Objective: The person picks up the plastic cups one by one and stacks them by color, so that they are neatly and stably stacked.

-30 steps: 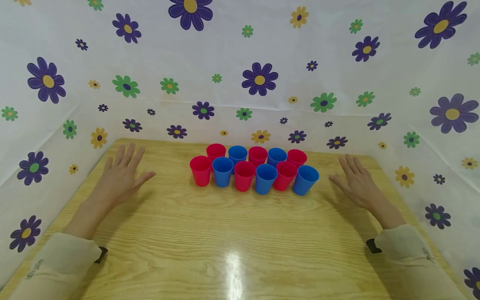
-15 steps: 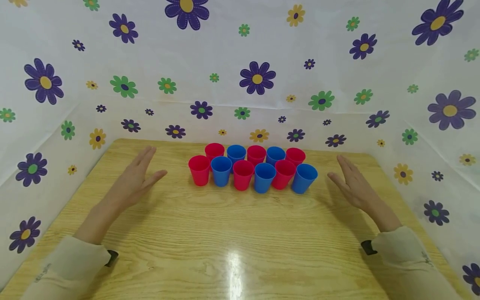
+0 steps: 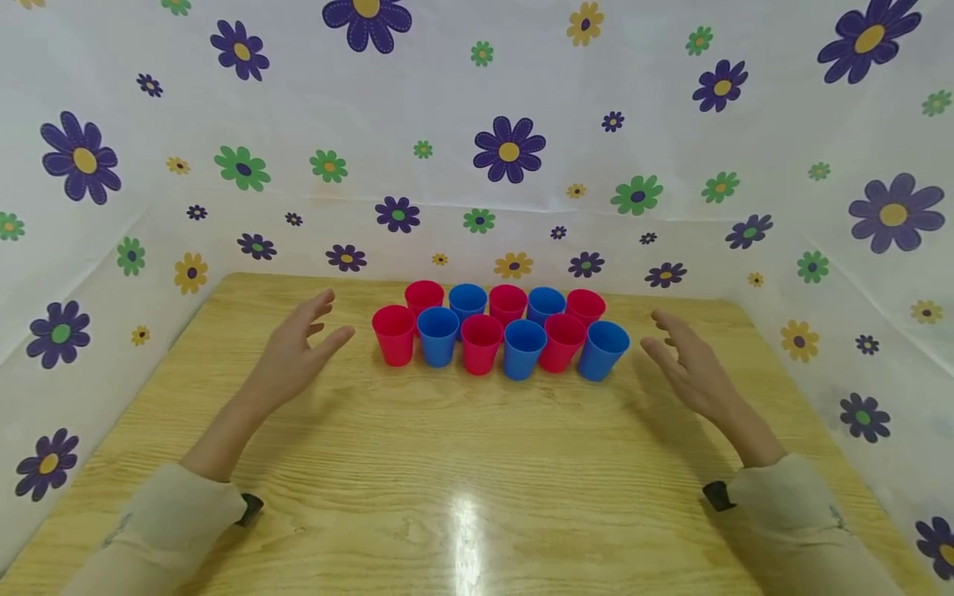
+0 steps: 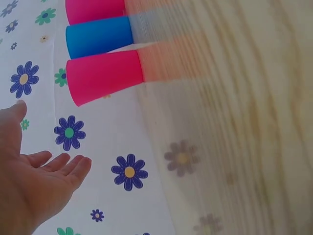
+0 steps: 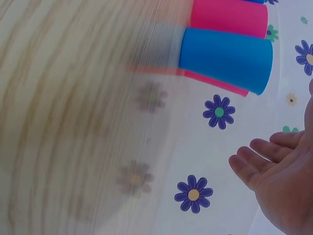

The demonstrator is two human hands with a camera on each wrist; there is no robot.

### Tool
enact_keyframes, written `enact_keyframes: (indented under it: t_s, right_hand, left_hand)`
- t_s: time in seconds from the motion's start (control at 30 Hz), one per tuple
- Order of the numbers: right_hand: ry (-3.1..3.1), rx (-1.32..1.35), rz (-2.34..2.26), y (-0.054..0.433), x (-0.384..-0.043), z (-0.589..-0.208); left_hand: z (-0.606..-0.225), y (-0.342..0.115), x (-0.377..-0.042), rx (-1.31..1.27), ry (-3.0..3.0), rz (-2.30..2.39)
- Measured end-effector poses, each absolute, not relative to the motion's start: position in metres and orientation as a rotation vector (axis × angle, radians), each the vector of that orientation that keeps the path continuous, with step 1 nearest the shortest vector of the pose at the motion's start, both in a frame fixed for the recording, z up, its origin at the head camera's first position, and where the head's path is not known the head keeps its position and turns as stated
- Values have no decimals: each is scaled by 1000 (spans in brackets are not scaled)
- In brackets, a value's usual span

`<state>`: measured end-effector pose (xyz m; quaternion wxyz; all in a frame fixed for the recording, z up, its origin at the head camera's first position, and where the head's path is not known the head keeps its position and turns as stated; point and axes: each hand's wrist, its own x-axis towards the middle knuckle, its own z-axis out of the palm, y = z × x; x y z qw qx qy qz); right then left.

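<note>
Red and blue plastic cups stand mouth up in two rows, colours alternating, towards the back of the table. My left hand hovers left of the front row, nearest its end red cup; thumb and fingers are spread apart, holding nothing. On the other side my right hand is in the air beside the end blue cup, fingers relaxed and apart from it. The left wrist view shows that left hand palm up below a red cup. In the right wrist view a blue cup is above my fingertips.
The wooden table extends in front of the cups, with a bright light reflection near its front. A white flower-print cloth hangs behind and along both sides. Black straps show at the sleeve cuffs.
My left hand has moved right, towards the cups, and turned from palm down to side-on. My right hand has shifted slightly left, its fingers bending a little. The cups stay in place.
</note>
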<state>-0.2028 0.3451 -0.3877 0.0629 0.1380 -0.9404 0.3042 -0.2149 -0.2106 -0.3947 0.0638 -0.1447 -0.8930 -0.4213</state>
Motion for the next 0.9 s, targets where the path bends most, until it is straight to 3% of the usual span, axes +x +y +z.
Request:
enact_keyframes:
  t_s: [0.9]
  right_hand:
    - [-2729, 534, 748, 279, -225, -389]
  left_hand:
    - [-413, -177, -238, -340, -2738, -1613]
